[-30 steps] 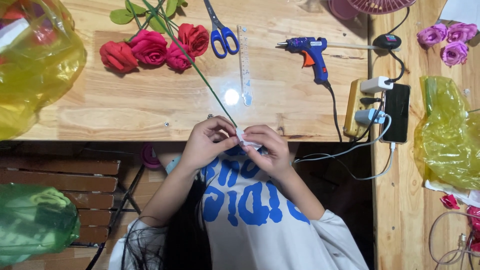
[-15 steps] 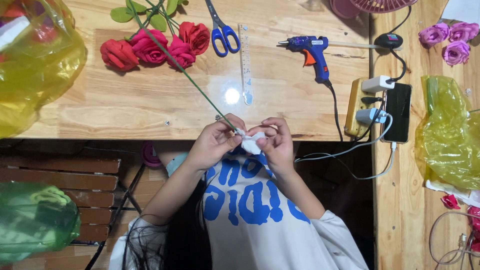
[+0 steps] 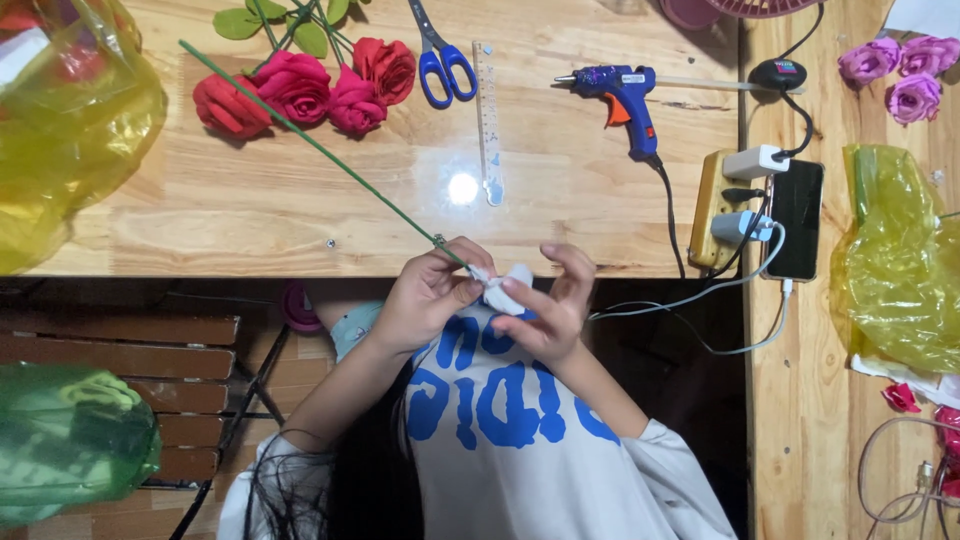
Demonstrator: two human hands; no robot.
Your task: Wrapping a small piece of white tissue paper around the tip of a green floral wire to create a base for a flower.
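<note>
My left hand point(image 3: 425, 292) pinches the near end of a long thin green stem point(image 3: 310, 145). The stem slants up and left across the wooden table point(image 3: 560, 215), passing over several red fabric roses point(image 3: 300, 88). My right hand point(image 3: 550, 300) holds a small white piece point(image 3: 505, 287) against the stem's tip, with its fingers curled around it. Both hands meet at the table's near edge, in front of my white shirt with blue print.
On the table lie blue scissors point(image 3: 443, 62), a clear ruler point(image 3: 489, 120) and a blue glue gun point(image 3: 620, 92). A power strip point(image 3: 720, 205) and a phone point(image 3: 797, 215) sit to the right. Yellow plastic bags point(image 3: 70, 130) and purple roses point(image 3: 895, 75) are at the sides.
The stem's far end has swung left, from above the roses to across them. My right hand's fingers have spread a little around the white piece.
</note>
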